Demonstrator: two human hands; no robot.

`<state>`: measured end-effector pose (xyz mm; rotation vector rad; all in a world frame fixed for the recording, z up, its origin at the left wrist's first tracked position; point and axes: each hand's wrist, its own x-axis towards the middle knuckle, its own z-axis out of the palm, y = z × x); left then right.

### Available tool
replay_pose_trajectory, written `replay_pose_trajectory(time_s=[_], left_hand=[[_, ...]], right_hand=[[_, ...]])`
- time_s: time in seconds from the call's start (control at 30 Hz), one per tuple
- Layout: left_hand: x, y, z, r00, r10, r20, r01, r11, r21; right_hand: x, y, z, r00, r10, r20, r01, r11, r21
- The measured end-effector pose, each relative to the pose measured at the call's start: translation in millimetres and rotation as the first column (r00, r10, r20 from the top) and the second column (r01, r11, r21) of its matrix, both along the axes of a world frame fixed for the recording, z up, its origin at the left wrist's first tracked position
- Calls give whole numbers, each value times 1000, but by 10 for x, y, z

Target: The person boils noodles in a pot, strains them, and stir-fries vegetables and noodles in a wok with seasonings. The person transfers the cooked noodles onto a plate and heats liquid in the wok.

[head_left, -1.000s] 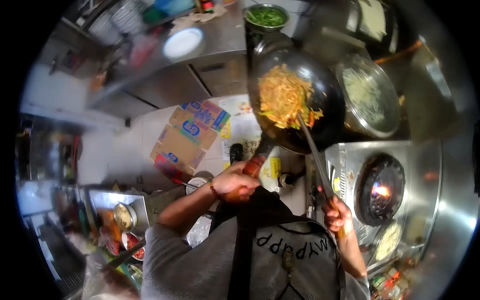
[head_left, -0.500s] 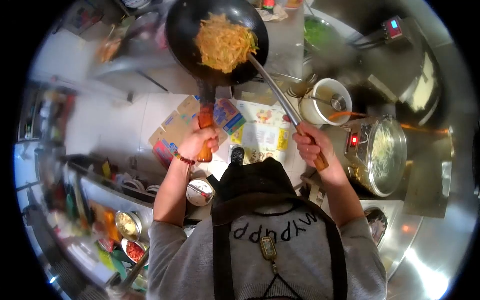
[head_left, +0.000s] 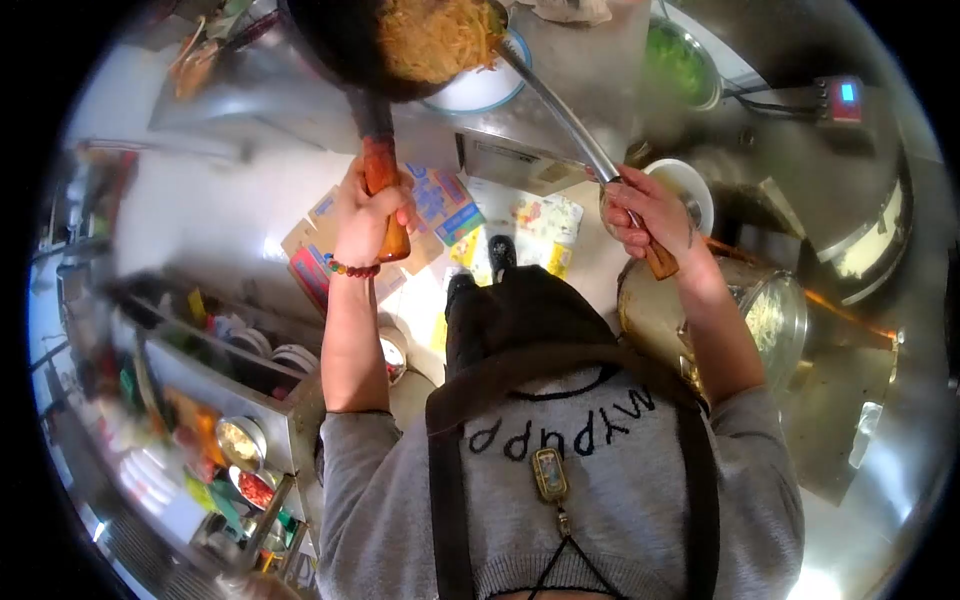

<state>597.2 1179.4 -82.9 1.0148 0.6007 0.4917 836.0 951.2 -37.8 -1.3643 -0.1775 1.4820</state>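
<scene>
My left hand [head_left: 375, 210] is closed around the wooden handle of a black wok [head_left: 325, 45] at the top of the view. Glossy yellow-brown fried strips [head_left: 435, 40], perhaps noodles, lie at the wok's right side. Just beyond that rim, a white plate with a blue edge [head_left: 485, 92] shows on the steel counter, partly covered by the wok. In my right hand [head_left: 650, 215] is the wooden grip of a long metal ladle [head_left: 560, 105]. Its head reaches the food and is mostly hidden there.
To the right stand a white bucket [head_left: 690, 185], a steel pot with pale strands [head_left: 770, 320] and a bowl of chopped greens [head_left: 680, 65]. Flattened cardboard [head_left: 440, 205] covers the floor. Bowls of ingredients [head_left: 242, 443] sit at lower left.
The wok and ladle have moved, and the wok now overlaps a blue-rimmed plate that was out of sight before. The view has shifted; both hands keep their holds.
</scene>
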Motion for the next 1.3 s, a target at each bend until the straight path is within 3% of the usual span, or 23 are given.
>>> replay_pose_trajectory(time_s=[0.13,0.23,0.3,0.33,0.43,0.47,0.57,0.67,0.77,0.9,1.03,1.2,1.3], left_hand=[[134,38,-12,999,41,5,-41,999,19],[173,114,-96,998,59,25,-60,998,29],[187,124,-82,997,69,32,-70,997,26],[170,121,-70,997,73,37,-74,997,24],[156,110,-43,998,54,-36,-50,994,96],[137,90,-14,997,58,-43,-54,994,92],[146,21,50,998,49,-41,-45,995,91],[147,43,63,1000,21,-15,-19,993,115],[186,16,15,1000,10,-8,-9,994,113],[260,82,-13,1000,18,25,-20,996,89],[270,112,-9,999,38,13,-39,994,105],[194,131,43,1000,28,2,-28,995,99],[139,131,65,1000,10,-8,-9,992,128]], right_hand=[[76,60,70,942,121,311,-102,992,-79],[120,106,35,820,225,526,-124,968,-221],[226,42,-130,396,293,870,-213,951,-223],[266,18,-176,129,279,952,-251,938,-241],[420,99,-147,13,207,978,-210,957,-200],[494,239,-49,86,319,944,-208,932,-296],[753,686,-217,-206,126,970,-335,923,-191],[863,685,-465,-212,98,972,-356,919,-170],[656,289,-377,0,315,949,-283,910,-302],[514,86,-299,79,348,934,-226,919,-323],[568,-75,-320,4,389,921,-197,903,-381],[749,-188,-176,-187,412,892,-190,875,-444],[748,71,-214,-163,367,916,-232,888,-397]])
